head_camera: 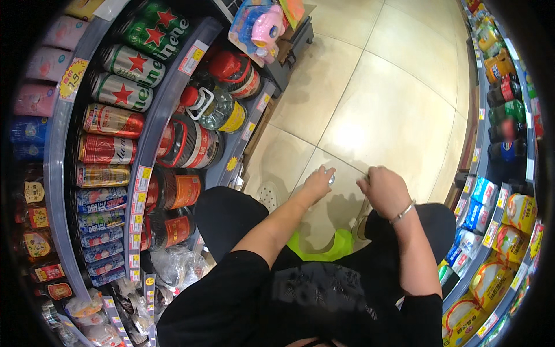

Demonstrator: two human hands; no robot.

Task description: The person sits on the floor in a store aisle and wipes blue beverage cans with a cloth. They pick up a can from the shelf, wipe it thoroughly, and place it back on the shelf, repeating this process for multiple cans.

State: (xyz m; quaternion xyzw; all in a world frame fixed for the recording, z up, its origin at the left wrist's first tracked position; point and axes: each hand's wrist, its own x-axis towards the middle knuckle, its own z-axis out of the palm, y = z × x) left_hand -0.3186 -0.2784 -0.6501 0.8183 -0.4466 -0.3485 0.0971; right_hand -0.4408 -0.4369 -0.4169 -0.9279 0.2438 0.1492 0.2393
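Observation:
My left hand (pixel 318 184) reaches forward over the tiled floor (pixel 390 99), its fingers curled around a small round, shiny object (pixel 331 178). Most of that object is hidden by the fingers, so its kind is unclear. To its right, my right hand (pixel 386 191) is raised with the fingers bent inward and a metal bangle (pixel 403 211) at the wrist. Whether those fingers hold anything small cannot be made out. A lime-green item (pixel 321 253) with a curved edge shows between my knees, below both hands.
Left shelves carry beer cans (pixel 115 147), large red-capped jugs (pixel 190 143) and a clear bottle (pixel 221 110). A pink boxed toy (pixel 266 30) juts out at the aisle's top. On the right, shelves hold drink bottles (pixel 505 112) and yellow packs (pixel 490 282). A white clog (pixel 267 196) rests on the floor.

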